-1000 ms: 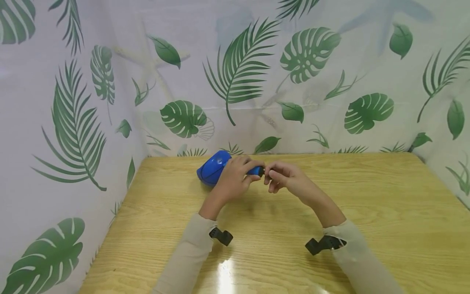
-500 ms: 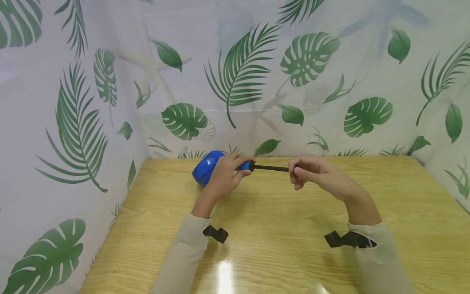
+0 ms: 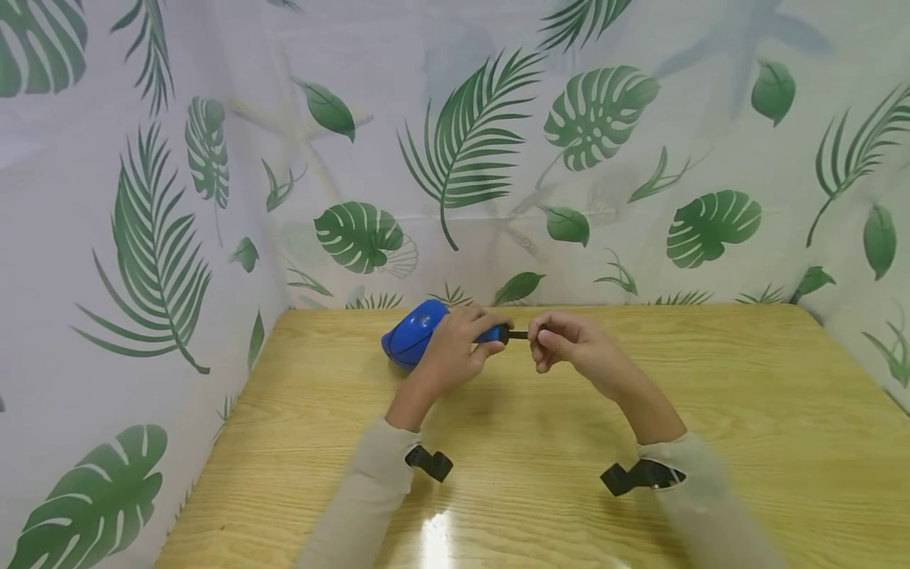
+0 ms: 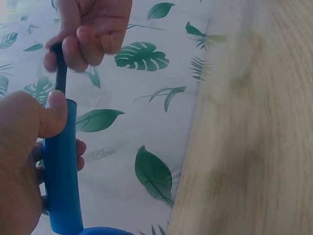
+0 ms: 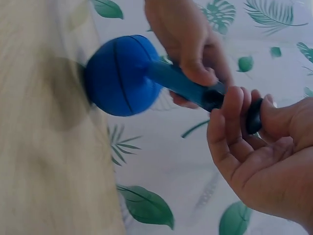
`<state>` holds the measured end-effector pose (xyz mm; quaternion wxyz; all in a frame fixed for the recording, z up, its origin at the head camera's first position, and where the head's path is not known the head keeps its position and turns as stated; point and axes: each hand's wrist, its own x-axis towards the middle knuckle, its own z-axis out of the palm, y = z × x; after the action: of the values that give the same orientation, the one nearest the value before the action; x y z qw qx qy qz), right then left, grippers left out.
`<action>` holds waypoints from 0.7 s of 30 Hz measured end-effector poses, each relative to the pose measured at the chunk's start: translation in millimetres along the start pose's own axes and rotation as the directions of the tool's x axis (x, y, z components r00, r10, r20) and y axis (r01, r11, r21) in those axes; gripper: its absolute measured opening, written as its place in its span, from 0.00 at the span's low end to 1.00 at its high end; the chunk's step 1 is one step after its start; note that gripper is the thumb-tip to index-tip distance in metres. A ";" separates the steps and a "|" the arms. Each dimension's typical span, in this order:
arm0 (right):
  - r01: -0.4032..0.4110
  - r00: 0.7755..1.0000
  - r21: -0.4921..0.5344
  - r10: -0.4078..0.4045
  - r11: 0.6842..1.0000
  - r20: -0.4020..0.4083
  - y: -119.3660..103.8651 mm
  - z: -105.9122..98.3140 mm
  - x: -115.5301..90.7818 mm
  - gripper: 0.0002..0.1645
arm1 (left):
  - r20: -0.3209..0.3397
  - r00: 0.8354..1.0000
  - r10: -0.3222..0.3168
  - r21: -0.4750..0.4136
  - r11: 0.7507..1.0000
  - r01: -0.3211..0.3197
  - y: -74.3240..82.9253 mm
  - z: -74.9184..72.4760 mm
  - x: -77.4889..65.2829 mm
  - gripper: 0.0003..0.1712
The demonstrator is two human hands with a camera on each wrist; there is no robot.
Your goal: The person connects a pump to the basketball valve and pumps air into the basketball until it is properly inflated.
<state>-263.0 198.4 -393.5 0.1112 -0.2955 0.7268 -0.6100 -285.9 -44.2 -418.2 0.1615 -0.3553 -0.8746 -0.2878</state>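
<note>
A blue ball with thin black lines sits at the back of the table, left of centre. From it a blue hand pump extends, its barrel joined to the ball in the right wrist view. My left hand grips the barrel, fingers wrapped round and thumb along it. A short length of black plunger rod shows beyond the barrel's black end. My right hand pinches the black plunger handle between thumb and fingers. The joint between pump and ball is hidden by my left hand in the head view.
The wood-grain table spreads beneath both arms. A pale cloth with green leaf prints hangs behind it and on the left and right. Black wrist cameras sit on both sleeves.
My right hand first draws the plunger rod far out to the right, then pushes it back leftward until only a short part shows. My left hand keeps its grip, with pump and ball shifting slightly.
</note>
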 end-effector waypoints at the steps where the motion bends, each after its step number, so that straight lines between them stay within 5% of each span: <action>1: -0.008 1.000 0.008 0.008 1.000 -0.011 2.5 4.0 1.7 0.11 | 0.001 1.000 0.001 0.002 1.000 -0.001 0.9 1.5 -0.2 0.18; 10: -0.049 0.997 0.025 0.050 0.999 -0.064 12.2 22.7 8.8 0.17 | 0.021 1.000 0.018 0.042 0.999 -0.019 3.3 4.9 -1.2 0.20; 21: -0.077 0.994 -0.091 0.083 0.993 0.071 -3.8 3.3 1.3 0.12 | 0.063 0.998 -0.024 -0.025 0.999 0.026 1.1 -1.6 -0.9 0.19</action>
<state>-261.2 194.6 -390.4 0.1494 -0.2933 0.7597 -0.5609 -284.4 -45.0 -416.9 0.1256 -0.3552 -0.8798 -0.2898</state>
